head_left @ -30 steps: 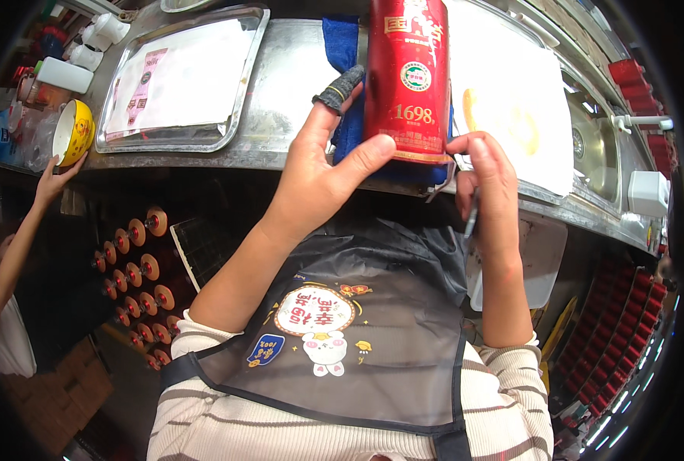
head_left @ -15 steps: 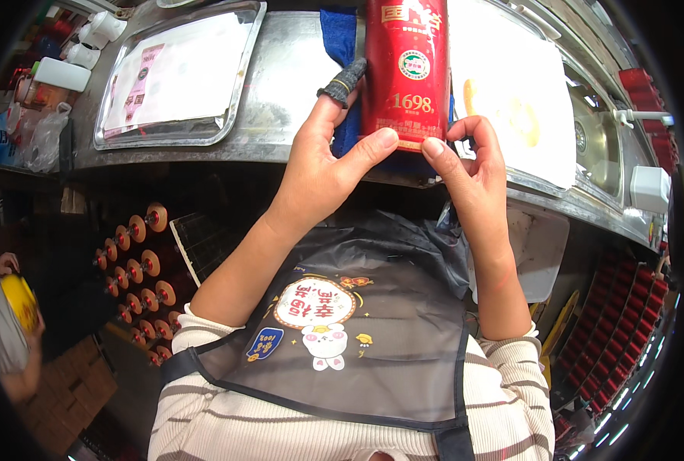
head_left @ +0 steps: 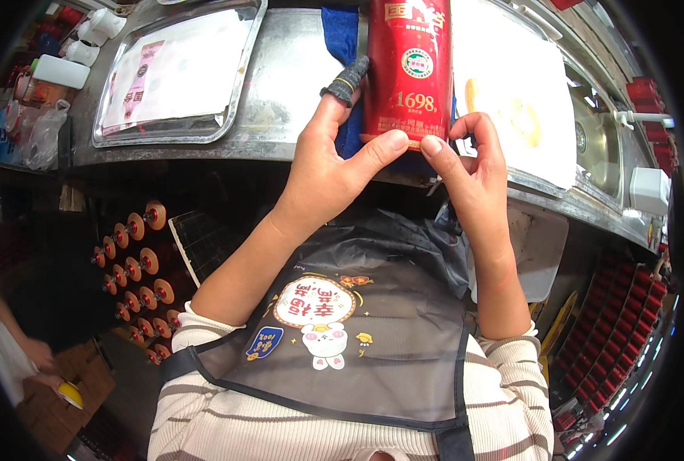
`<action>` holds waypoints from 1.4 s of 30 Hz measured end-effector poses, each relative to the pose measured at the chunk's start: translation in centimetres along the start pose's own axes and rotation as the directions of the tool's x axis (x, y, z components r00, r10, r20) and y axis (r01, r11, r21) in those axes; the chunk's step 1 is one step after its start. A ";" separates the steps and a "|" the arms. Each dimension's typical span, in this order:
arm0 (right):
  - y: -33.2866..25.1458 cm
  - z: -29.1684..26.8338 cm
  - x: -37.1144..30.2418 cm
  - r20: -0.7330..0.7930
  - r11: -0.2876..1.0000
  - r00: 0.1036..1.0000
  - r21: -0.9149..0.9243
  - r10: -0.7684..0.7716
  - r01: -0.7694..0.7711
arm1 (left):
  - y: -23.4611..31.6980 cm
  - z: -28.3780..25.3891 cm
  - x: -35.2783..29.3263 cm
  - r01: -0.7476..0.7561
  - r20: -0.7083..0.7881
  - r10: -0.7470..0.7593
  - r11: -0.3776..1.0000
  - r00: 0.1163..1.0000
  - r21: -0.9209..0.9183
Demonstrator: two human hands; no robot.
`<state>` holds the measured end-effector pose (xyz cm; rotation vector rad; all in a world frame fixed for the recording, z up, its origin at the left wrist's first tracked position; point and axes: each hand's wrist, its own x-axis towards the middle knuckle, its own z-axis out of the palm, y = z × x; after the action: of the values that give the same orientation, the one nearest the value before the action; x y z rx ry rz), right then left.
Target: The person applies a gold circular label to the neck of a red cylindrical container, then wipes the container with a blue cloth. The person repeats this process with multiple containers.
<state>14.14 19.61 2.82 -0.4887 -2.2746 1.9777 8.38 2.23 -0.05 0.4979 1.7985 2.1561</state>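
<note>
A shiny red bottle (head_left: pixel 408 88) with gold print and a round white-and-green badge lies on a blue cloth (head_left: pixel 340 34), its base toward me and its top cut off by the upper edge. My left hand (head_left: pixel 332 157) grips the left side, thumb pressed at the lower rim. A dark knitted cover (head_left: pixel 346 81) sleeves its index finger. On the other side, my right hand (head_left: pixel 468 165) holds the base with its thumb on the rim and fingers curled beside it. The fingertips behind the bottle are hidden.
Left of the bottle stands a clear tray (head_left: pixel 238 92) with white sheets and a pink printed strip. To the right, a metal tray (head_left: pixel 587 173) holds a white stained sheet. Red-and-orange pieces (head_left: pixel 148 261) stand in rows below left. A co-worker's hand (head_left: pixel 38 357) is near a yellow object (head_left: pixel 71 395).
My left thumb has slid slightly right along the bottle's base, and the bottle has shifted a little. At lower left, the co-worker's hands and the yellow object have moved lower.
</note>
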 end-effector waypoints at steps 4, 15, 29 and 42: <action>-0.3 -0.3 -0.1 0.058 0.994 0.997 -0.102 0.050 -0.043 | 0.1 -0.2 -0.1 0.015 0.005 -0.015 0.999 1.000 -0.035; 0.0 -0.2 -0.1 0.031 1.000 0.999 -0.001 -0.024 0.024 | -0.3 0.0 0.0 -0.021 0.002 0.021 1.000 1.000 -0.008; -0.3 -1.3 0.1 0.094 0.997 0.994 0.040 0.055 -0.059 | -0.5 0.1 0.0 -0.047 -0.028 0.046 0.999 0.999 -0.027; 0.2 -1.9 -0.5 0.120 0.997 0.992 0.044 0.050 -0.056 | -1.0 -0.1 -0.5 -0.081 -0.048 0.082 0.996 0.995 0.025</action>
<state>15.20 21.30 3.05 -0.4434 -2.2986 2.1358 8.76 2.06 -1.11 0.5378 1.8612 2.2222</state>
